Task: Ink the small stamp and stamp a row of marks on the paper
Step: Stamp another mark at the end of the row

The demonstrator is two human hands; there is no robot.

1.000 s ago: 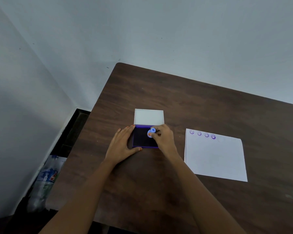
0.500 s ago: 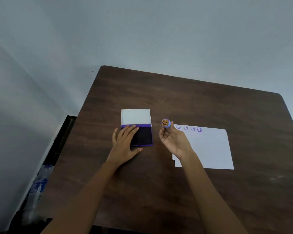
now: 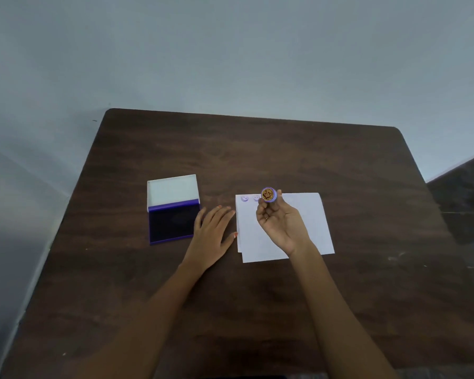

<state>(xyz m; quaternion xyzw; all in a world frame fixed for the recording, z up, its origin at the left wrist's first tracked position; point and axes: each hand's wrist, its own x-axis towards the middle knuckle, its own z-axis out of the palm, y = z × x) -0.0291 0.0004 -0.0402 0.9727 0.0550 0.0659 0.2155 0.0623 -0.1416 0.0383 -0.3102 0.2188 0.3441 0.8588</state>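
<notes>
Pinching the small round purple stamp [image 3: 268, 194] in curled fingers [image 3: 266, 212], the right hand [image 3: 282, 225] holds it above the white paper sheet [image 3: 312, 222], face toward the camera. Two purple smiley marks [image 3: 244, 198] sit just left of those fingers. The left hand [image 3: 212, 233] lies flat, fingers straight, on the dark wooden desk [image 3: 257, 149] beside the open purple ink pad [image 3: 173, 222].

Soft, cool, rather dim light spreads evenly over the dark bench [image 3: 257, 154], leaving only faint, diffuse shadows beside the left hand [image 3: 212, 233] and right hand [image 3: 283, 225]. The white paper [image 3: 319, 228] under the right hand is the brightest patch. The wide lens splays the bench's edges outward. The wall [image 3: 230, 56] beyond the hands darkens toward the lower left, and the stamp [image 3: 268, 194] held by the right hand reads soft.
</notes>
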